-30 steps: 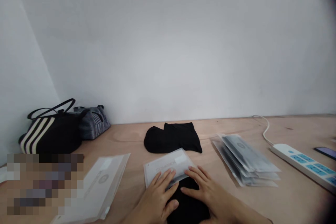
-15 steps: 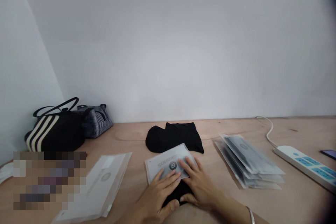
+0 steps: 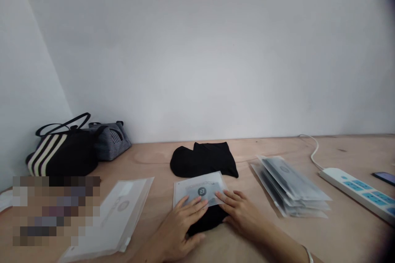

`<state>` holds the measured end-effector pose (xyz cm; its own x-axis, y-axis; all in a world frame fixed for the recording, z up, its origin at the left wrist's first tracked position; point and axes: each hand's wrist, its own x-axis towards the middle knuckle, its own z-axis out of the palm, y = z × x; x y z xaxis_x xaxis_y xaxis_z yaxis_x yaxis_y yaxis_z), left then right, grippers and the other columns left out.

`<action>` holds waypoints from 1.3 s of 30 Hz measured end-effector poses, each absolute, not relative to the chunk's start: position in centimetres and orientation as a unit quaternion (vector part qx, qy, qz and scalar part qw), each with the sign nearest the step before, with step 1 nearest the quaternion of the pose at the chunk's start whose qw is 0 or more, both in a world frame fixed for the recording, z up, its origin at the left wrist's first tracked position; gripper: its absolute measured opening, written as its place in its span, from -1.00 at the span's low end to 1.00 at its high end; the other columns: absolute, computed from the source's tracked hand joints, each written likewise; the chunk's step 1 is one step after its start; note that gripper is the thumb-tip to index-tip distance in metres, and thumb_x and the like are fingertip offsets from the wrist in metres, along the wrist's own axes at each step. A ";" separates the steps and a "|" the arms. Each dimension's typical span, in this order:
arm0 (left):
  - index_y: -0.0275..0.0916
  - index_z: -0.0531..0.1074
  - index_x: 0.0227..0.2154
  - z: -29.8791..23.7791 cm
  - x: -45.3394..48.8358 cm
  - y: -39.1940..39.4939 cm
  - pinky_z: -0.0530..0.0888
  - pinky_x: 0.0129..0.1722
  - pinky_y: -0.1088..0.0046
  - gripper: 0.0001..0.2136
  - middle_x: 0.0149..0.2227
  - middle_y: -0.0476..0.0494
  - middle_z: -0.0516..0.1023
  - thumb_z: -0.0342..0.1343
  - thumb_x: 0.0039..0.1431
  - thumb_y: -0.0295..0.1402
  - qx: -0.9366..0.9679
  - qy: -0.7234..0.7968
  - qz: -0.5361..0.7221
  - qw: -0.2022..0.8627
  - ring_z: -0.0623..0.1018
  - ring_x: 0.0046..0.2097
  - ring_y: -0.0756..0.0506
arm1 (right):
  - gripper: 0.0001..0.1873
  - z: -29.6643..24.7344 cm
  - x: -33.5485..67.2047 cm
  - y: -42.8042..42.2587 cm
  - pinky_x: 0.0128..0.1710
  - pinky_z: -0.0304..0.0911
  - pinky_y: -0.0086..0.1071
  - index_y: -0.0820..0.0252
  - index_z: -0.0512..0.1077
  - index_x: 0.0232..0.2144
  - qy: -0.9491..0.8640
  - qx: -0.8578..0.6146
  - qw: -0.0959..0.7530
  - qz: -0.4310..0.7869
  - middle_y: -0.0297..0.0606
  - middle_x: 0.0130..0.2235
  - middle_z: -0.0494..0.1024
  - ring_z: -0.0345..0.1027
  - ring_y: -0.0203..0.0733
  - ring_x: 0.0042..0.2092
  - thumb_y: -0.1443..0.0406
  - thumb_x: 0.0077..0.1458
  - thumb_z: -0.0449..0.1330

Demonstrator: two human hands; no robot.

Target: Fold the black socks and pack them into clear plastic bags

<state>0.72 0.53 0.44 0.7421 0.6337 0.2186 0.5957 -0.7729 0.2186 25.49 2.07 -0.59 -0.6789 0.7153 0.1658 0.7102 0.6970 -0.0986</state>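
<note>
A frosted plastic zip pouch (image 3: 188, 188) with a round dark logo lies in front of me, something dark showing through part of it. Its near part overlaps a piece of black fabric (image 3: 207, 221), and whether the fabric goes inside the pouch I cannot tell. My left hand (image 3: 187, 224) rests open, fingertips on the pouch's near left part and palm beside the fabric. From the other side my right hand (image 3: 240, 213) lies open, its fingertips on the pouch's near right corner and thumb at the fabric. Beyond the pouch a flat black cloth piece (image 3: 203, 160) lies on the table.
On the left are a frosted pouch stack (image 3: 114, 213), a black bag with cream stripes (image 3: 68, 156), a striped bag (image 3: 111, 141) and a blurred-out patch. To the right are stacked filled pouches (image 3: 290, 185), a power strip (image 3: 358, 191) with its cord, and a phone (image 3: 384, 178).
The pouch has turned and now sits squarer to me, slightly farther right. My right hand has slid right and down, off the middle of the pouch to its corner.
</note>
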 end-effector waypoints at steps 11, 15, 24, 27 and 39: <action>-0.17 0.17 0.08 -0.6 0.9 1.0 0.36 0.01 0.36 -0.56 0.08 -0.04 0.31 -0.15 0.14 -0.59 0.939 0.264 0.199 -0.099 0.33 0.07 -0.06 | -0.74 -1.1 25.6 2.0 0.03 -0.04 -0.16 0.11 0.39 -0.19 -0.920 -0.326 0.214 -0.028 -0.26 -0.04 0.44 0.27 -0.14 -0.03 0.27 0.02 0.10; -0.21 0.28 0.01 -1.0 0.9 1.3 0.44 -0.08 0.40 -0.54 -0.01 -0.04 0.42 -0.20 0.06 -0.64 0.928 0.242 0.246 -0.143 0.41 0.00 -0.06 | -0.93 -2.5 25.5 2.7 -0.07 0.05 -0.26 0.15 0.40 -0.41 -0.905 -0.297 0.301 -0.044 -0.29 -0.16 0.51 0.37 -0.25 -0.18 0.30 0.02 0.11; -0.20 0.37 -0.39 -1.1 1.2 1.1 0.41 -0.06 0.43 -0.74 -0.13 -0.03 0.52 -0.18 0.09 -0.61 0.920 0.241 0.305 -0.054 0.43 -0.02 -0.04 | -0.85 -2.9 24.2 2.5 -0.38 0.05 -0.37 0.19 0.24 -0.50 -0.843 -0.414 0.333 -0.087 -0.39 -0.55 0.38 0.22 -0.30 -0.51 0.51 -0.15 0.04; -0.18 0.31 -0.25 -0.4 1.1 0.9 0.39 -0.05 0.44 -0.75 -0.12 -0.04 0.51 -0.17 0.11 -0.59 0.919 0.263 0.293 -0.018 0.43 -0.02 -0.02 | -0.78 -2.3 23.9 1.9 -0.33 0.03 -0.36 0.19 0.25 -0.40 -0.834 -0.454 0.309 -0.059 -0.35 -0.46 0.41 0.26 -0.25 -0.40 0.51 -0.17 0.05; -0.19 0.33 -0.17 -1.8 -4.6 0.1 0.46 -0.15 0.48 -0.69 -0.13 -0.12 0.48 -0.09 0.02 -0.55 0.892 0.333 0.289 -0.102 0.49 -0.14 -0.06 | -0.77 -1.0 17.8 1.0 -0.11 -0.04 -0.11 0.16 0.31 -0.40 -0.902 -0.303 0.287 -0.115 -0.28 -0.35 0.38 0.17 -0.13 -0.24 0.15 -0.11 0.17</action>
